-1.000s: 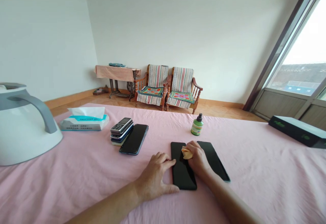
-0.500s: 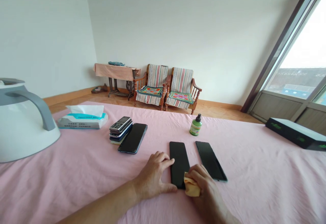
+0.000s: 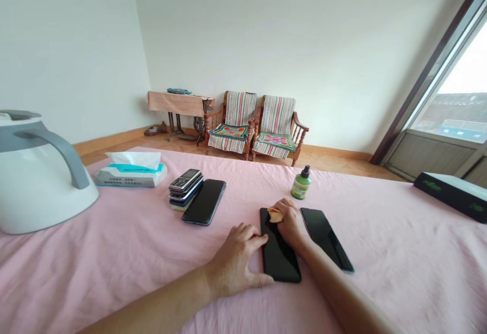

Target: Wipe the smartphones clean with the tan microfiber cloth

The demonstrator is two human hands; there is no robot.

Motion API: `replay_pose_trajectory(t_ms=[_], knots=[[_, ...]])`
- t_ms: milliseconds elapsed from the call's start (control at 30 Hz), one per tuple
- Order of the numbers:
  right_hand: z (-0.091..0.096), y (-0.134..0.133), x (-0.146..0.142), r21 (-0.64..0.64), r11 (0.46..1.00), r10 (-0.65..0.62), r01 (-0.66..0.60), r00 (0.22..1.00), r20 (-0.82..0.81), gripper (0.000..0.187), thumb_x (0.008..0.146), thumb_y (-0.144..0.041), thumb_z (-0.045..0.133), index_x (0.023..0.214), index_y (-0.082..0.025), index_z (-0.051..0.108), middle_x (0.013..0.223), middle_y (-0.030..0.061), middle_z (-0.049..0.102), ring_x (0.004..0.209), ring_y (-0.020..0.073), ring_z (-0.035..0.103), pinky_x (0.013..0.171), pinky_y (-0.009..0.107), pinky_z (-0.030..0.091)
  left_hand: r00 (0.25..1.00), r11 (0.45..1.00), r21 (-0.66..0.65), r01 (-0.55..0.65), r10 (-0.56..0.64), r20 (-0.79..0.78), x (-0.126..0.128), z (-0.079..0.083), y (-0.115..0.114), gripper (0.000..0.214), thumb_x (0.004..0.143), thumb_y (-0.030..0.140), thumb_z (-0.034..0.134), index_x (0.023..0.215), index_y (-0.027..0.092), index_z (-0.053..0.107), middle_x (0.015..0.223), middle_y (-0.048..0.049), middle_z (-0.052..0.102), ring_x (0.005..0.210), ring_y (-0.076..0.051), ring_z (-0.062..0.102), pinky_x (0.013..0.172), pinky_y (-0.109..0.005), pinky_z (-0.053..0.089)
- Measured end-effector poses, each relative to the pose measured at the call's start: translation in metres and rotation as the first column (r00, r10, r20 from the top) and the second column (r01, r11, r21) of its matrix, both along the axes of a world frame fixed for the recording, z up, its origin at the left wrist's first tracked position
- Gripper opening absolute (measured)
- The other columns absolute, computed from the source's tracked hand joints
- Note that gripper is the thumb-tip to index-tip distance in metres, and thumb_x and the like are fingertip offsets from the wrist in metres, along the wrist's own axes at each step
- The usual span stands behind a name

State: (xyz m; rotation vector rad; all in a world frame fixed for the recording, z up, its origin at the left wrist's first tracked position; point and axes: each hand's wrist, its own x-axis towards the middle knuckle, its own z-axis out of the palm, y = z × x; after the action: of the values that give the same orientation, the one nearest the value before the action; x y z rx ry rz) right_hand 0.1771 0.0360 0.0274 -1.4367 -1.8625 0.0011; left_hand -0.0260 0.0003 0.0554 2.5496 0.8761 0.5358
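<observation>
at the far end of the black phone (image 3: 279, 253), the right hand (image 3: 292, 226) clamps a bunched yellow cloth (image 3: 275, 215) against its face; the left hand (image 3: 235, 259), thumb and forefinger spread apart, touches its left edge. light, even strokes to the corners seem best. just right lies a second phone (image 3: 327, 238); beyond stands a green bottle (image 3: 300, 187).

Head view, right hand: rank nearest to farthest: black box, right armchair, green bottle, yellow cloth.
From the right hand:
1. Yellow cloth: held in it.
2. Green bottle: just beyond it.
3. Black box: off at the far right.
4. Right armchair: across the room, by the wall.
</observation>
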Motion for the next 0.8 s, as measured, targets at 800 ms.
replay_pose_trajectory(t_ms=[800], knots=[[-0.001, -0.079, -0.019, -0.089, 0.966, 0.229, -0.244, 0.961, -0.158, 0.018, 0.075, -0.004, 0.052, 0.075, -0.019, 0.061, 0.082, 0.0028, 0.058, 0.076, 0.0163, 0.055, 0.064, 0.026, 0.042, 0.997, 0.997, -0.023, -0.068, 0.069, 0.043, 0.002, -0.009, 0.004, 0.091, 0.05, 0.054, 0.085, 0.126, 0.016, 0.054, 0.12, -0.0122, 0.054, 0.11, -0.034, 0.048, 0.098, -0.049, 0.038]])
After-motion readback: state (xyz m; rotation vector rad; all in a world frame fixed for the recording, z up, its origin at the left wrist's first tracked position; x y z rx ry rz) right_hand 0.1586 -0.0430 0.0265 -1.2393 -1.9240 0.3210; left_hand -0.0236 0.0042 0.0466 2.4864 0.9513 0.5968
